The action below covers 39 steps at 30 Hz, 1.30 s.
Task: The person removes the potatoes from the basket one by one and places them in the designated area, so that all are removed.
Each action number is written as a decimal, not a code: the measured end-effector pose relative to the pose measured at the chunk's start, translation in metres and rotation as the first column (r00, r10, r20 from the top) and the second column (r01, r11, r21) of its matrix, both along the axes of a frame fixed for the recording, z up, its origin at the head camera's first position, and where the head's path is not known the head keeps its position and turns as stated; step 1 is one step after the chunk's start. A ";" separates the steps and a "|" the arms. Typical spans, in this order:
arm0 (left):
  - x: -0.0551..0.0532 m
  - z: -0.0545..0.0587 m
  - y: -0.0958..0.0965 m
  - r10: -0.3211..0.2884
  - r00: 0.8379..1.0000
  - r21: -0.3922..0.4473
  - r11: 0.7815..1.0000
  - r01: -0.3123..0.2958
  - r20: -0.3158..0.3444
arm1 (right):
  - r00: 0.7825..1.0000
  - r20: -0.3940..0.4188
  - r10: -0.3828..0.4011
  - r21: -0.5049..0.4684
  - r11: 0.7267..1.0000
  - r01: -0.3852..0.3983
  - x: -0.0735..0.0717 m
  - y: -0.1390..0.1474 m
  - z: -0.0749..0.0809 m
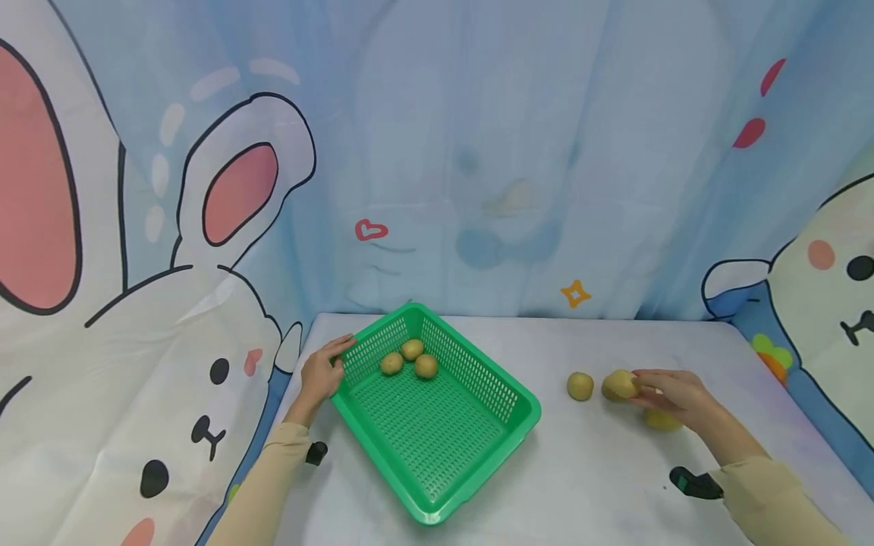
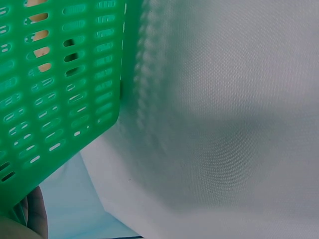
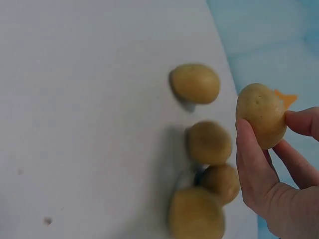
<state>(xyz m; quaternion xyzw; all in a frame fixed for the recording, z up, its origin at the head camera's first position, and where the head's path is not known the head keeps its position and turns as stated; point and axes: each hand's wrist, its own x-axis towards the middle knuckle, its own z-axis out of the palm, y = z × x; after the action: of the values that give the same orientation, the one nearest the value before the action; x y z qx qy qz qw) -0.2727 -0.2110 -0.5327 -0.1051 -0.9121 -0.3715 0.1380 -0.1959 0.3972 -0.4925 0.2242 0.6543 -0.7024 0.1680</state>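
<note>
Fingers (image 1: 658,373) of the person's right hand (image 1: 683,396) are pinched on a potato (image 1: 620,384) over the right of the table (image 1: 580,470) in the head view; lifting it seems the step in hand, and a move left would call for a steady pinch. At far left, the left hand (image 1: 322,371) grips the green basket (image 1: 437,497), three potatoes (image 1: 426,367) inside. From the left wrist, its slotted wall shows pale shapes behind. From the right wrist, four other potatoes (image 3: 210,143) lie on the table.
</note>
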 end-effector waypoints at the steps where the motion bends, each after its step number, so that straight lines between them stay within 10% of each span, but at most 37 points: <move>1: 0.000 0.000 0.000 -0.001 1.000 -0.003 1.000 0.001 -0.005 | 1.000 0.001 -0.001 0.003 1.000 0.001 0.004 0.005 -0.003; 17: 0.002 0.001 0.001 0.002 1.000 -0.019 1.000 -0.003 -0.024 | 0.996 -0.043 0.074 0.161 0.985 -0.067 0.026 0.006 -0.034; 28: 0.002 0.001 0.001 0.007 1.000 -0.010 1.000 -0.007 0.004 | 0.991 -0.100 0.085 0.373 0.927 -0.042 0.031 -0.024 -0.051; 39: 0.002 0.004 0.003 0.030 0.999 -0.004 1.000 -0.029 0.018 | 0.987 -0.135 0.084 0.378 0.925 -0.027 0.032 -0.037 -0.061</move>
<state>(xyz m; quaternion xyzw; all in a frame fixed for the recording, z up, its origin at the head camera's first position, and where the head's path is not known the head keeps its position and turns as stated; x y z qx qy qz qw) -0.2712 -0.2077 -0.5292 -0.0884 -0.9154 -0.3687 0.1349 -0.1637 0.3607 -0.5530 0.1806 0.7932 -0.5741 0.0929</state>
